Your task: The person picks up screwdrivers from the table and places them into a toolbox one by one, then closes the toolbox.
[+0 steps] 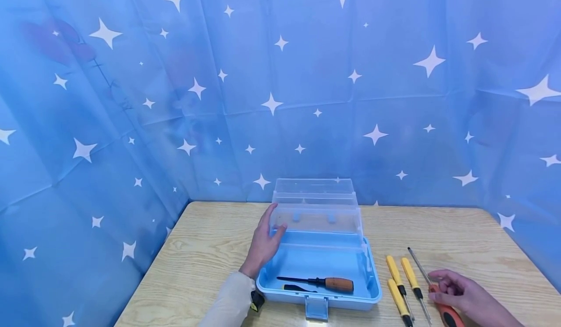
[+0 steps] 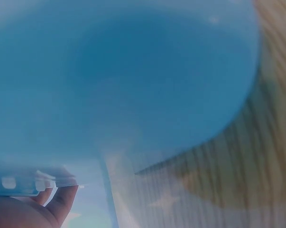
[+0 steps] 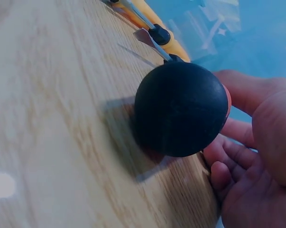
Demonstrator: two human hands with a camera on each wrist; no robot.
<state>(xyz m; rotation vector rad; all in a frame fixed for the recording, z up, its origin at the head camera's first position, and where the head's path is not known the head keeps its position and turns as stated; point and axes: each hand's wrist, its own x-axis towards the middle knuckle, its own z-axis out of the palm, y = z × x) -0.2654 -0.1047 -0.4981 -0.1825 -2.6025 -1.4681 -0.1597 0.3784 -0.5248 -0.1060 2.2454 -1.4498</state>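
From where I stand, the red-and-black screwdriver (image 1: 448, 315) lies at the right of the wooden table (image 1: 188, 268), its slim metal shaft ending in a dark tip and its thick reddish-orange handle finished with a black, rounded, matte butt. The person's right hand (image 1: 466, 295) pinches that handle between thumb and bent fingers, the smaller fingers curled in towards the palm. Just beside it lie three yellow-handled screwdrivers (image 1: 409, 273), each with a black collar below the grip. Near the middle sits a light blue toolbox (image 1: 322, 263), a pale latch (image 1: 316, 308) at its front and its clear lid (image 1: 315, 220) raised at the back. The left hand (image 1: 265, 242) is spread at the lid's left edge, thumb apart from the fingers; whether it grips there or only touches, I cannot tell. Inside the box a brown-handled screwdriver (image 1: 339, 284) with a dark shaft lies in front of the bare blue floor, and a black-and-yellow tool (image 1: 298, 288) shows partly behind the front wall. The blue curtain (image 1: 245, 49) carries white stars and, at the left, faint marks too blurred to read
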